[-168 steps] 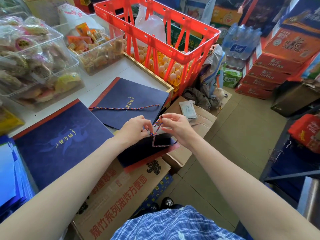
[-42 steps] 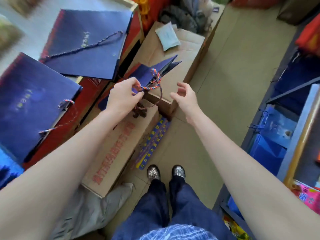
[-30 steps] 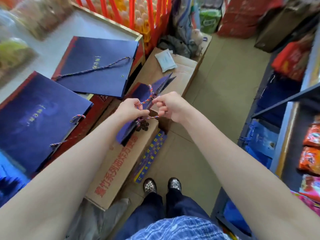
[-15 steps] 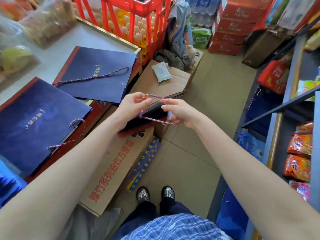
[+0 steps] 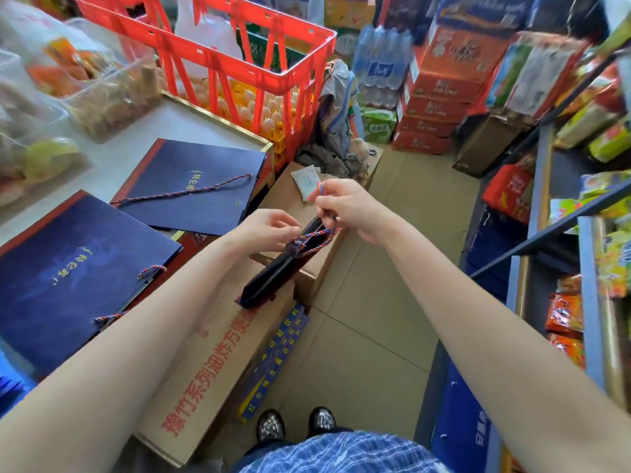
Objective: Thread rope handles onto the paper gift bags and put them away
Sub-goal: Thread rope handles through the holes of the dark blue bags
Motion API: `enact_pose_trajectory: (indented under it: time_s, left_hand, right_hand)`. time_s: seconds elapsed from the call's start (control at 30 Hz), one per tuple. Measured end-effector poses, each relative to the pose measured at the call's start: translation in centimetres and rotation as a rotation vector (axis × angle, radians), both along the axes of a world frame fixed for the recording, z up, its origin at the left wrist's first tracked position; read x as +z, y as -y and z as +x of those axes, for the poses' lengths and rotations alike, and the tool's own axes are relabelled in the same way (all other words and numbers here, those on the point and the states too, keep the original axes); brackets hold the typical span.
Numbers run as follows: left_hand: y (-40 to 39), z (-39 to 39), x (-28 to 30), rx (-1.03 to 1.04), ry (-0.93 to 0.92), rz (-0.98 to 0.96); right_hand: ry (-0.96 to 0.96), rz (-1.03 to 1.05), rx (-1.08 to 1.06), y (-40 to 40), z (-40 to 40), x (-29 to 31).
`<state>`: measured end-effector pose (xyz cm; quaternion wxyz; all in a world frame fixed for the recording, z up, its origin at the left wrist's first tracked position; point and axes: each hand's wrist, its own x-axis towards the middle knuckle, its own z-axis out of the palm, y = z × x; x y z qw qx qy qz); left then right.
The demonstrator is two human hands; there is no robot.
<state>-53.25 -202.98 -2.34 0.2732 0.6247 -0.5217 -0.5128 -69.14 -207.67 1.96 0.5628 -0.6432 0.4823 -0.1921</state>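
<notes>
Right hand (image 5: 348, 208) pinching rope handle (image 5: 316, 235) at one o'clock of folded navy gift bag (image 5: 273, 274), left hand (image 5: 269, 230) gripping bag's top edge, cardboard box (image 5: 211, 363) beneath

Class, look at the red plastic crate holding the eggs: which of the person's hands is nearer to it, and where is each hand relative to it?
Right. The right hand is raised just below the red crate's near corner; the left hand sits lower, farther from the crate.
</notes>
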Motion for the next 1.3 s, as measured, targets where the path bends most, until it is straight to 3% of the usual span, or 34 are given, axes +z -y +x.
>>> enact_pose_trajectory:
  time_s: [0.17, 0.33, 0.43, 0.6, 0.67, 0.77, 0.83, 0.9, 1.07, 1.2, 1.3]
  left_hand:
    - [1.6, -1.8, -0.1, 0.034, 0.016, 0.065]
    - [1.6, -2.2, -0.3, 0.130, -0.037, 0.116]
    - [1.1, -2.2, -0.7, 0.243, -0.065, 0.149]
    - [0.0, -2.3, -0.2, 0.264, 0.046, 0.064]
    - [-0.5, -2.2, 0.5, 0.223, 0.068, 0.053]
    - [-1.0, -1.4, 1.5, 0.200, 0.095, 0.003]
    - [-1.5, -0.7, 1.9, 0.208, 0.079, -0.027]
    - [-2.2, -0.3, 1.9, 0.175, 0.056, -0.031]
    - [-2.7, 0.4, 1.2, 0.141, 0.076, -0.021]
    - [-3.1, 1.7, 2.8, 0.104, 0.284, -0.182]
    - [-3.8, 2.4, 3.3, -0.029, 0.329, -0.278]
  right_hand:
    - [0.041, -0.051, 0.131, -1.0, 1.3, 3.7]
    - [0.204, 0.081, -0.029, -1.8, 1.6, 4.1]
    - [0.171, 0.114, -0.060, -1.9, 1.2, 3.7]
    - [0.163, 0.082, -0.130, -1.5, 1.1, 3.9]
    - [0.082, -0.021, -0.139, -1.2, 1.3, 4.2]
    - [-0.275, -0.255, -0.102, -0.6, 1.0, 4.0]
    - [-0.369, -0.235, -0.051, -0.7, 1.0, 3.8]
    - [-0.369, -0.211, 0.042, -1.2, 1.8, 4.3]
    - [-0.103, -0.117, 0.014, -2.3, 4.6, 5.4]
    - [-0.313, -0.146, 0.002, -1.1, 4.3, 5.2]
    - [-0.377, 0.016, 0.019, -1.1, 5.5, 4.8]
